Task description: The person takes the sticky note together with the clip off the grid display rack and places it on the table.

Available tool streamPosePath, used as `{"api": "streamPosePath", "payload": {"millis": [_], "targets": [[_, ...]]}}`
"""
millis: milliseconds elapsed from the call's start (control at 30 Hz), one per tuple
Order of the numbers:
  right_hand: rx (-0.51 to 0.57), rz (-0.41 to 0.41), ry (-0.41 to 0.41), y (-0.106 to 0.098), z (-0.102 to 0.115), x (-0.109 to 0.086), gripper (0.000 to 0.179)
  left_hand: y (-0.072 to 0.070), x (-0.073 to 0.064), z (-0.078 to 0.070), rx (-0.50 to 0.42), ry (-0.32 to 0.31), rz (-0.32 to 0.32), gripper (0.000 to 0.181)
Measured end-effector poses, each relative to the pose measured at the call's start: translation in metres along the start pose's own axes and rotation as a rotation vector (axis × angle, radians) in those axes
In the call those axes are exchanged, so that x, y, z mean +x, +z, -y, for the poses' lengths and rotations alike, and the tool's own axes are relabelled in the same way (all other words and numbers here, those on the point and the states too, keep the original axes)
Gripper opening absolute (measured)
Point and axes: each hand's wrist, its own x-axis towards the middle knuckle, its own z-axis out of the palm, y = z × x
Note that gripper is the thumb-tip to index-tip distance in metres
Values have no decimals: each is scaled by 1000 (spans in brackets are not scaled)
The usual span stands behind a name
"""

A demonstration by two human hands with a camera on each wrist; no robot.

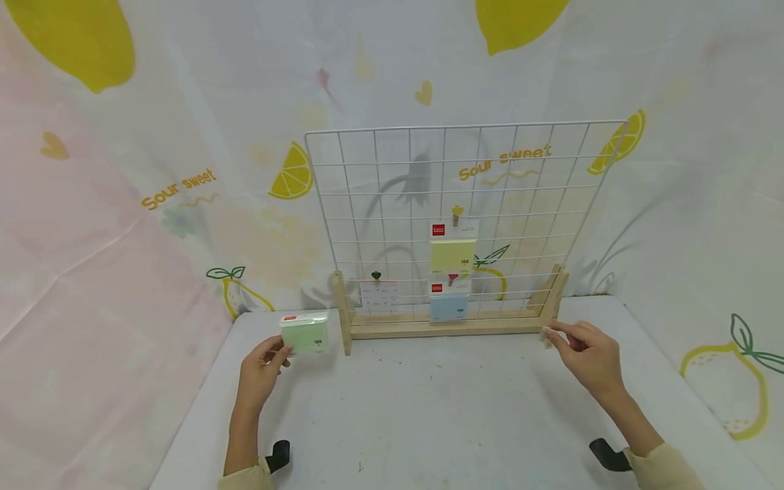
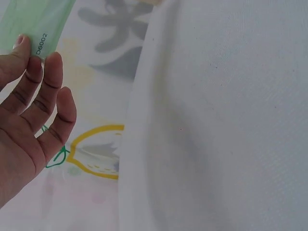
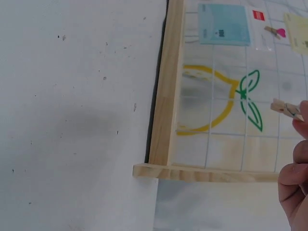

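Observation:
My left hand pinches a pack of green sticky notes by its lower corner, thumb in front, left of the wire grid's stand. The left wrist view shows only the end of the pack, printed D6002. My right hand pinches a small wooden clothespin between thumb and fingertips, by the right foot of the stand. On the white wire grid, a yellow sticky-note pack hangs above a blue sticky-note pack, each under a clothespin. A white card hangs from a dark-green-topped clothespin at lower left.
The grid stands in a wooden base near the back of the white table. Behind it and to the sides hangs a lemon-printed cloth. Black wrist mounts jut out beside both cream sleeves.

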Motion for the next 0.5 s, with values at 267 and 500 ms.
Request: {"api": "streamPosePath", "payload": {"millis": [267,500], "targets": [[-57,10,13,-5,-7,-6,24,2,0,1,17,-42,44,20],[-131,25,32,-10,-15,-14,21,1,0,1,51,-64,114,19]]}}
